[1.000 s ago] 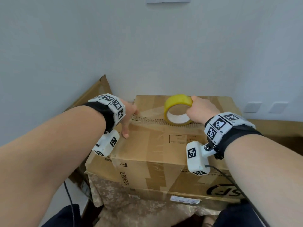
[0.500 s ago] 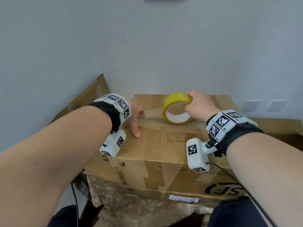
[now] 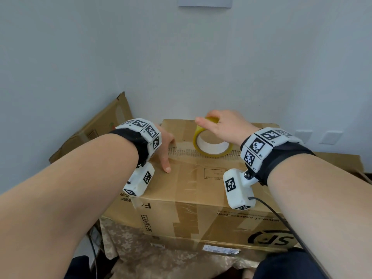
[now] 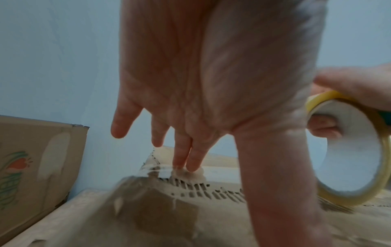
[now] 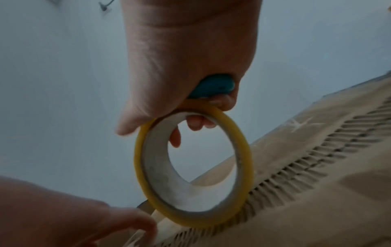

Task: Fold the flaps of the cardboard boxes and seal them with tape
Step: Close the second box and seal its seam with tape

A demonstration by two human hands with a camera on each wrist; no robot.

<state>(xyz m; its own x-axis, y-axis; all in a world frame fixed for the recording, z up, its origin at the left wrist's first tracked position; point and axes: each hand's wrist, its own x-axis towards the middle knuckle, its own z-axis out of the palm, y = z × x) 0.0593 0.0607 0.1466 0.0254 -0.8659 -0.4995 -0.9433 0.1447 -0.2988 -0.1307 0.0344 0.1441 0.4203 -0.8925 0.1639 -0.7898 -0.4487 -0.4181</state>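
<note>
A brown cardboard box (image 3: 201,198) with its top flaps folded down stands in front of me. A ragged corrugated seam (image 3: 181,152) crosses its top, with clear tape over its left part. My left hand (image 3: 166,152) lies open there, straight fingers (image 4: 190,165) pressing the tape onto the seam. A yellow tape roll (image 3: 211,141) stands upright on the seam just to the right. My right hand (image 3: 221,125) grips the top of the roll (image 5: 190,167), fingers through its core, and holds a small teal object (image 5: 213,88) in the palm.
A white wall rises just behind the box. Another cardboard box (image 3: 96,127) with a carrot print (image 4: 19,167) leans at the left. More cardboard (image 3: 338,164) lies at the right. The box rests on camouflage cloth (image 3: 161,254). A cable (image 3: 281,218) trails from my right wrist.
My left hand has slid a little to the right along the seam. My right hand has come further over the top of the roll, which has shifted slightly left.
</note>
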